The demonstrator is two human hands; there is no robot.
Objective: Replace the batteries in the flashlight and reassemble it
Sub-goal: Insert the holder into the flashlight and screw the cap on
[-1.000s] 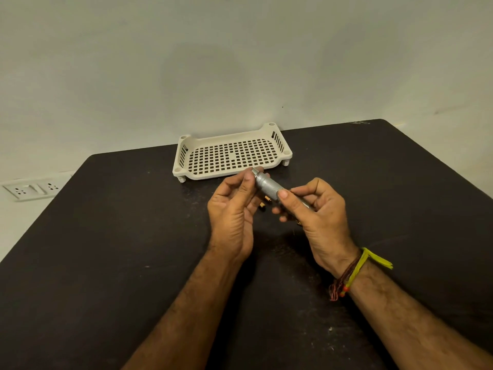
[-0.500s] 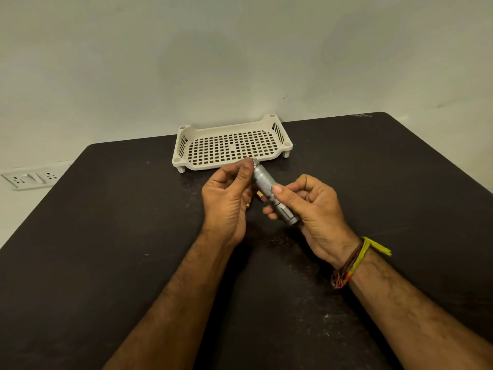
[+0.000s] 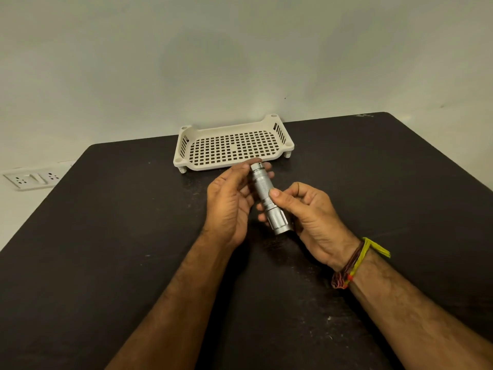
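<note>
We see the silver flashlight (image 3: 268, 198) near the centre of the frame, held above the dark table (image 3: 106, 236) and tilted, its narrow tail end pointing toward the upper part of the picture and its wider head end lower and to the right. The knurled middle of the barrel shows between the 2 hands. The right hand (image 3: 310, 217) grips the barrel from the right side, its thumb laid across the knurled section and its fingers curled round behind; a fingertip shows just left of the head end. The left hand (image 3: 229, 206) reaches in from the left, and its fingertips and thumb pinch the tail end of the flashlight at the top. We cannot tell whether the tail cap is fully seated.

On the right wrist we see a bundle of threads (image 3: 352, 265), yellow, brown and orange, with a yellow tuft sticking out to the right.

Just beyond the hands, in the upper middle of the frame, a cream perforated tray (image 3: 184, 145) stands on small feet at the far edge of the table. At the left edge of the frame, a white wall socket plate (image 3: 29, 178) sits on the pale wall (image 3: 240, 49).
</note>
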